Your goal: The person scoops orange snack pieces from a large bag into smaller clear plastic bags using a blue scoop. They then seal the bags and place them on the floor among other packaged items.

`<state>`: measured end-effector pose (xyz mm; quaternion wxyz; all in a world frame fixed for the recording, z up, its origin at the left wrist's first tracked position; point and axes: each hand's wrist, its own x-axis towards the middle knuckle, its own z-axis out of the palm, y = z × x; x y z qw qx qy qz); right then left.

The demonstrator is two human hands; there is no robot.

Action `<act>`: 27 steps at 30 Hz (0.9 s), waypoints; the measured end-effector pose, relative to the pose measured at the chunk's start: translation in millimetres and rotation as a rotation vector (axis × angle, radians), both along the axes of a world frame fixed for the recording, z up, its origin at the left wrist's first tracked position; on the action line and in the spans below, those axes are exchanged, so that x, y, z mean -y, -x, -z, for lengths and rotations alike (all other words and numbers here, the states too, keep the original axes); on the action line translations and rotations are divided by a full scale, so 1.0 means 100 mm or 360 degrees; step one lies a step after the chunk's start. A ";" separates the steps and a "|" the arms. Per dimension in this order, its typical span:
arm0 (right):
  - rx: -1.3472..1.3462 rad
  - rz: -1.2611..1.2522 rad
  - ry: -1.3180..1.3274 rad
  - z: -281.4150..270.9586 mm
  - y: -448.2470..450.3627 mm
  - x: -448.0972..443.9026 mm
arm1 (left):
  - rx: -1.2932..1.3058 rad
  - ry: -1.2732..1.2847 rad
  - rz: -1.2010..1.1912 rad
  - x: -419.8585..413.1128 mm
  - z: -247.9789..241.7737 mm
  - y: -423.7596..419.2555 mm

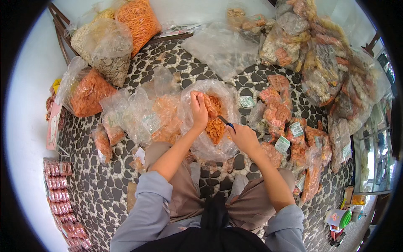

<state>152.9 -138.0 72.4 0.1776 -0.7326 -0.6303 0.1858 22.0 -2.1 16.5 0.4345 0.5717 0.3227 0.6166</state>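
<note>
My left hand (pixel 199 108) grips a small plastic packet of orange snacks (pixel 211 105) over the mouth of a large clear plastic bag (pixel 223 151). Loose orange crisps (pixel 215 131) lie inside that bag, just below the packet. A knife (pixel 223 120) with a dark blue handle is in my right hand (pixel 244 138). Its blade points up and left, close to the packet's lower end; whether it touches the plastic I cannot tell. The big bag stands on the floor between my knees, its opening spread wide.
Crumpled clear bags (pixel 141 116) lie to the left. Labelled snack packets (pixel 277 116) are piled at the right. Large filled sacks (pixel 108 47) stand at the back left, and more bulging bags (pixel 321 63) at the back right. A flat plastic sheet (pixel 223 47) covers pebble-patterned floor (pixel 104 186).
</note>
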 end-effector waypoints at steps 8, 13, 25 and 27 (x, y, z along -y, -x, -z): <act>-0.0945 0.0269 -0.0229 0.08 -0.17 -0.26 | 0.0129 0.0115 0.0200 0.25 -0.10 -0.15; -0.0778 0.0113 -0.0474 0.17 -0.04 -0.33 | -0.0022 0.0075 0.0252 0.35 -0.08 -0.24; -0.0487 0.0201 -0.0466 0.06 -0.08 -0.32 | -0.0064 0.0246 0.0076 0.25 0.17 -0.28; -0.0514 0.0267 -0.0679 0.09 -0.10 -0.35 | -0.0255 0.0199 -0.0068 0.27 0.15 -0.30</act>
